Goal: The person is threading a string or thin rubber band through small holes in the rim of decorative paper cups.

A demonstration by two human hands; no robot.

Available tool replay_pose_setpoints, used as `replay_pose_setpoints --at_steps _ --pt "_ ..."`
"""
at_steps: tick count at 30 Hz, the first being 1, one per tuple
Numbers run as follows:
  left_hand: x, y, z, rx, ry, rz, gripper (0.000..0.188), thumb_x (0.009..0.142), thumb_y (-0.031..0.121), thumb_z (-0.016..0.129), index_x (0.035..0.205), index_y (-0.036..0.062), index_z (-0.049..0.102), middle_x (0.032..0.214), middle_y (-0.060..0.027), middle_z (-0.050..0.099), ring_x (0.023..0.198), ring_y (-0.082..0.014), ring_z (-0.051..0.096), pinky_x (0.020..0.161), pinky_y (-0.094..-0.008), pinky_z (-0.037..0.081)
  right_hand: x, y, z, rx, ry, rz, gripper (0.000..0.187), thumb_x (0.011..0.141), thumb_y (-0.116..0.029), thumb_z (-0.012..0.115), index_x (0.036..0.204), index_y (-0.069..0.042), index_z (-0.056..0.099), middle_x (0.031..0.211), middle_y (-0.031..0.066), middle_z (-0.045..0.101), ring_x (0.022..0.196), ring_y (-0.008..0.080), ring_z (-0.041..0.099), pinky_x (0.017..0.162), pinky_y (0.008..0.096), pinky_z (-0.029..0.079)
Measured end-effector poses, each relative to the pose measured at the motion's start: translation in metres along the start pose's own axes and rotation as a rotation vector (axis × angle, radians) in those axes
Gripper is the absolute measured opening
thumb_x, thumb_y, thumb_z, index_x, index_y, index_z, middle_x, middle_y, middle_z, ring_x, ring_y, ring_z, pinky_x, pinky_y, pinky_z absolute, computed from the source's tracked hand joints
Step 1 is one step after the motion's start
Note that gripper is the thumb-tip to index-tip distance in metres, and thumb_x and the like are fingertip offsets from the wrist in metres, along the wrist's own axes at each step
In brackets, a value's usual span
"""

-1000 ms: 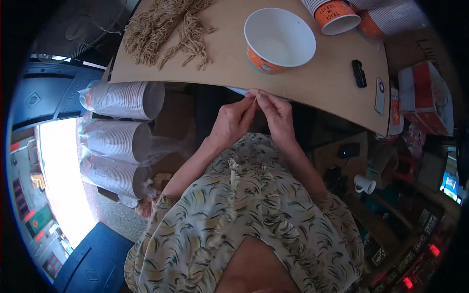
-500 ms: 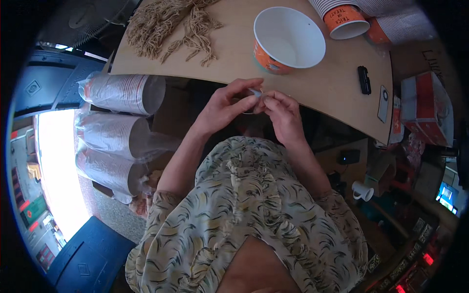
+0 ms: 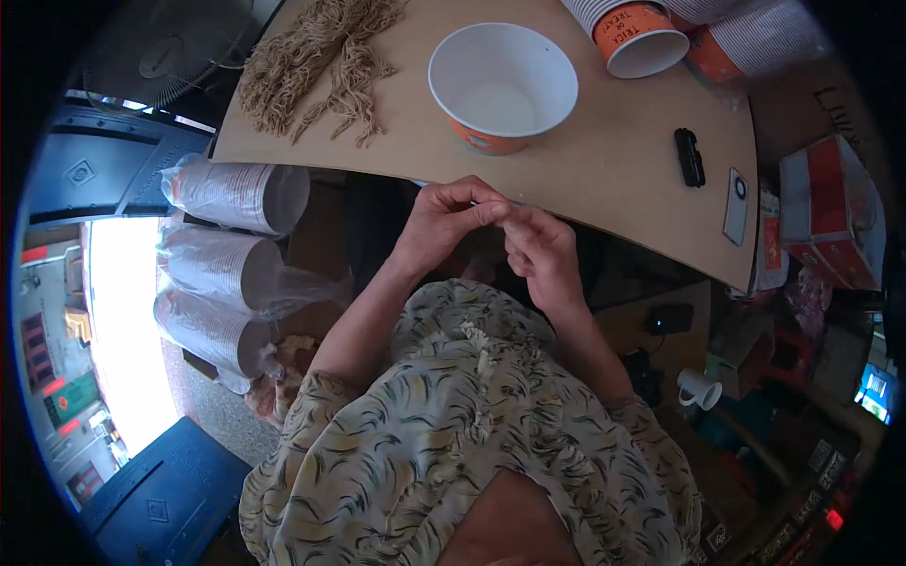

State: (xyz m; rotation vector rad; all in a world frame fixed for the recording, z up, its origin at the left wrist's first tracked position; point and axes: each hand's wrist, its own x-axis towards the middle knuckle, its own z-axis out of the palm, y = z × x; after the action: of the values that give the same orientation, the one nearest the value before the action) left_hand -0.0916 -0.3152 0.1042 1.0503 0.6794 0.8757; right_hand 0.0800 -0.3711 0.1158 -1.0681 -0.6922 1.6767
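Observation:
Just off the table's near edge, my left hand and my right hand meet at the fingertips. Both are closed in a pinch; what lies between the fingers is too small or hidden to make out. Beyond them on the table stands a large orange paper bucket with a white inside, nothing visible in it. A heap of tan knotted cords lies at the table's far left.
Stacked orange and white buckets lie at the back right. A black case and a phone-like object rest on the table. Plastic-wrapped bucket stacks lie at left. A white mug is at lower right.
The view has shifted slightly, so the table things appear further left. A small pale thing seen between my fingers before is now hidden; my fingertips have come closer together.

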Motion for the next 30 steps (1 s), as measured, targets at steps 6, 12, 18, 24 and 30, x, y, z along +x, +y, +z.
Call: replay_pose_setpoints --at_steps 6,12,18,24,30 --pt "-0.005 -0.010 0.008 0.041 0.110 0.085 0.011 0.092 0.010 0.071 0.094 -0.0005 0.072 0.088 -0.0013 0.068 0.085 -0.0069 0.060 0.081 -0.0240 0.049 -0.003 -0.001 -0.006 -0.100 0.035 -0.140 0.013 0.096 -0.013 0.065 0.093 -0.001 0.062 0.065 -0.0063 0.050 0.053 0.0009 0.039 0.047 0.0200 0.030" --pt "-0.009 -0.012 -0.004 0.093 0.102 0.076 0.011 0.092 0.011 0.071 0.091 -0.0002 0.071 0.087 0.0001 0.067 0.084 -0.0060 0.059 0.080 -0.0232 0.049 -0.006 0.009 -0.004 -0.177 0.019 -0.191 0.012 0.095 -0.012 0.066 0.091 -0.001 0.063 0.068 -0.0068 0.053 0.056 -0.0002 0.041 0.049 0.0186 0.031" --pt "-0.004 0.018 -0.029 0.383 0.188 0.146 0.007 0.091 0.007 0.070 0.093 0.0007 0.071 0.090 -0.0006 0.067 0.083 -0.0067 0.059 0.076 -0.0230 0.048 -0.005 0.003 -0.006 -0.223 0.117 -0.297 0.009 0.094 -0.010 0.066 0.092 -0.001 0.065 0.068 -0.0060 0.054 0.057 0.0003 0.043 0.050 0.0180 0.033" --pt "0.029 0.057 -0.078 0.944 0.329 0.612 0.011 0.086 0.008 0.074 0.097 0.0051 0.073 0.092 -0.0046 0.067 0.072 -0.0111 0.062 0.061 -0.0248 0.048 -0.002 -0.005 -0.015 -0.266 0.214 -0.364 0.007 0.094 -0.007 0.065 0.093 0.000 0.065 0.071 -0.0053 0.056 0.060 0.0002 0.045 0.053 0.0177 0.034" --pt "0.055 0.083 -0.087 1.136 0.305 0.673 0.023 0.085 0.005 0.073 0.108 0.0100 0.072 0.105 -0.0056 0.066 0.080 -0.0156 0.065 0.065 -0.0275 0.053 0.003 -0.007 -0.013 -0.296 0.232 -0.480 0.007 0.094 -0.005 0.066 0.095 0.001 0.064 0.075 -0.0057 0.057 0.066 -0.0002 0.047 0.058 0.0168 0.038"
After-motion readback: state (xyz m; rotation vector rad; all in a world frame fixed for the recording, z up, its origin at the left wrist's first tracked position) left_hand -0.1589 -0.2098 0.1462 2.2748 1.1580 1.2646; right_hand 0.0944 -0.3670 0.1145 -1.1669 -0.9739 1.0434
